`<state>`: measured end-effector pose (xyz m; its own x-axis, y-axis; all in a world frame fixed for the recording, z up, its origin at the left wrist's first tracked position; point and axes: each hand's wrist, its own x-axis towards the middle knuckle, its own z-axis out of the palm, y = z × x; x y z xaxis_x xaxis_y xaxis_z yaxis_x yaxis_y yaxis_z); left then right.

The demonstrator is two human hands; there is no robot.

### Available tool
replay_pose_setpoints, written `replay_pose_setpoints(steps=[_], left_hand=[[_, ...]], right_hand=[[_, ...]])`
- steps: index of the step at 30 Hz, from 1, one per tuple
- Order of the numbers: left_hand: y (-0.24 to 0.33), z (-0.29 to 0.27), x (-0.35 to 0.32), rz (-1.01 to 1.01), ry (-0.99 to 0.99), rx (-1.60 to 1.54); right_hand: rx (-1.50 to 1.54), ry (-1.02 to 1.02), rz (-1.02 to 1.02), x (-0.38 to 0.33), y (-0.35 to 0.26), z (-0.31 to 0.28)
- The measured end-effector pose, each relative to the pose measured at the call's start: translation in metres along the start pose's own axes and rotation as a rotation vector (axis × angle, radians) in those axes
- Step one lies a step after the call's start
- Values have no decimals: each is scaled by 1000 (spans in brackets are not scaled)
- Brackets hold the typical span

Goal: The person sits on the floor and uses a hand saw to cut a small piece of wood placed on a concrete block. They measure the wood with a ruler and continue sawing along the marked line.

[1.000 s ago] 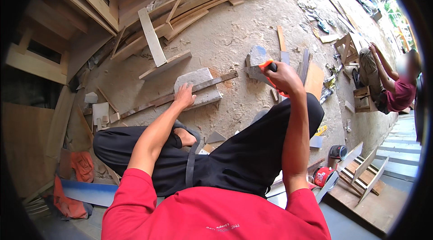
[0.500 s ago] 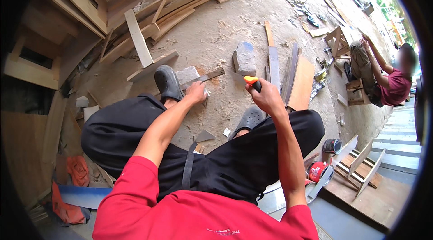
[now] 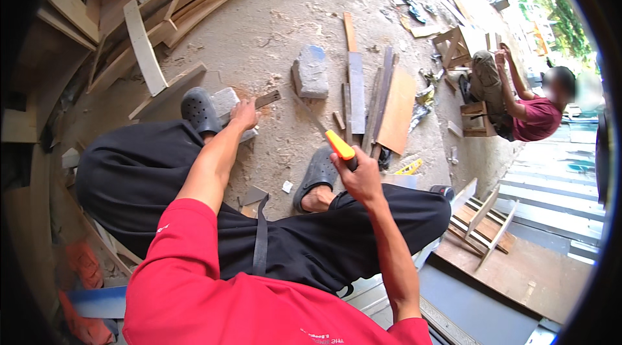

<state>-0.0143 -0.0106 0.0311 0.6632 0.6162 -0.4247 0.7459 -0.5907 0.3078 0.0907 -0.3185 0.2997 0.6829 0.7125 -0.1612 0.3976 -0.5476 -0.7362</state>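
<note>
My left hand (image 3: 243,115) is closed on a short dark strip of wood (image 3: 267,98), pressing it down on a pale block (image 3: 225,99) beside my left clog (image 3: 200,110). One end of the strip juts out to the right of the hand. In my right hand (image 3: 360,175) is a handsaw (image 3: 339,145), gripped by its yellow-orange and black handle above my right clog (image 3: 317,178). Its thin blade slants up and left, and the tip lies to the right of the strip, apart from it.
A grey stone block (image 3: 311,74) stands ahead. To its right lie a long metal-faced tool (image 3: 356,89), dark wood strips and a brown board (image 3: 396,112). Timber (image 3: 146,47) is stacked at far left. Another person (image 3: 531,108) sits at right, near a slatted wooden piece (image 3: 483,222).
My right hand has drawn the saw back toward me, so more of its blade shows. The left hand still holds the wood strip. The whole view has shifted.
</note>
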Motion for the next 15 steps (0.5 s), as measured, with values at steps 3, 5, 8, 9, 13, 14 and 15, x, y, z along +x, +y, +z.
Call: replay_pose_setpoints(steps=[3, 5, 8, 9, 13, 14, 15], left_hand=[[0, 3, -1, 27, -5, -17], [-7, 13, -8, 82, 69, -16], [-6, 29, -10, 127, 192, 20], [-7, 32, -14, 146, 201, 17], [-6, 32, -12, 185, 203, -6], [-11, 31, -10, 178, 214, -26], [-13, 31, -7, 170, 225, -47]], right_hand=[[-16, -15, -13, -6, 20, 14], [-10, -6, -8, -8, 16, 26], [14, 19, -5, -10, 5, 41], [41, 47, 24, -11, 4, 48], [186, 155, -2, -18, 2, 83], [202, 189, -40, -16, 2, 94], [209, 171, -28, -13, -3, 100]])
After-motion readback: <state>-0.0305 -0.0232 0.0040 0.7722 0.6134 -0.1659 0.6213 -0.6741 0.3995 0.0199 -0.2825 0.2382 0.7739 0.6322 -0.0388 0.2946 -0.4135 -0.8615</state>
